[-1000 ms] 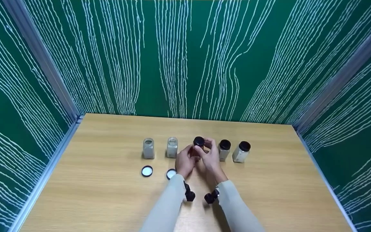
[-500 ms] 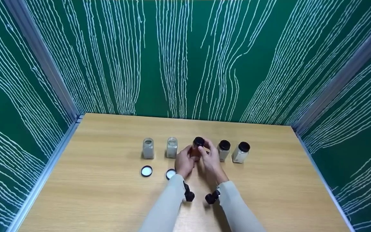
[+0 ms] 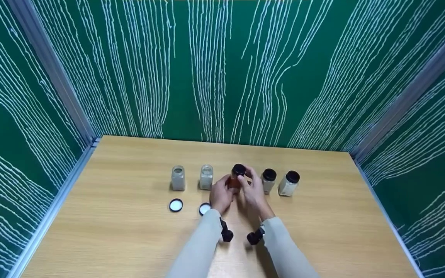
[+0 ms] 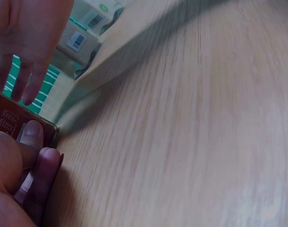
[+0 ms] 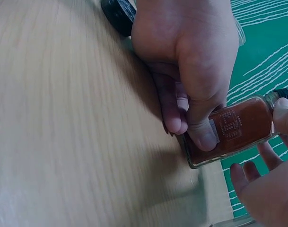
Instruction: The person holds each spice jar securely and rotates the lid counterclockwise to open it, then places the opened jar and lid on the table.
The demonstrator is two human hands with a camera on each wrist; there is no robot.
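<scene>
Little has shifted over the last second: the brown spice jar [image 3: 235, 178] sits a touch lower between the hands than it did, and the whole row has barely drifted in the head view — so the work on this jar's lid looks to be still in progress, by my reading, not finished. The left hand [image 3: 221, 194] wraps the jar's body, thumb and fingers curled round the labelled glass, as the right wrist view shows plainly. The right hand [image 3: 252, 189] closes its fingertips on the black cap [image 3: 238, 169] from the right and far side. The jar stands in the middle of the desk [image 3: 129, 231], third in a row of five: two open pale jars to its left, the far-left jar [image 3: 177, 178] and the second jar [image 3: 206, 177], and two capped jars to its right, the fourth jar [image 3: 268, 180] and the far-right jar [image 3: 288, 182]. Two loose lids lie nearer, white insides up — the left lid [image 3: 176, 204] and the right lid [image 3: 204, 208]. The brown jar's long axis runs near upright, base on or just above the desk, cap pointing up and slightly away from the person.
</scene>
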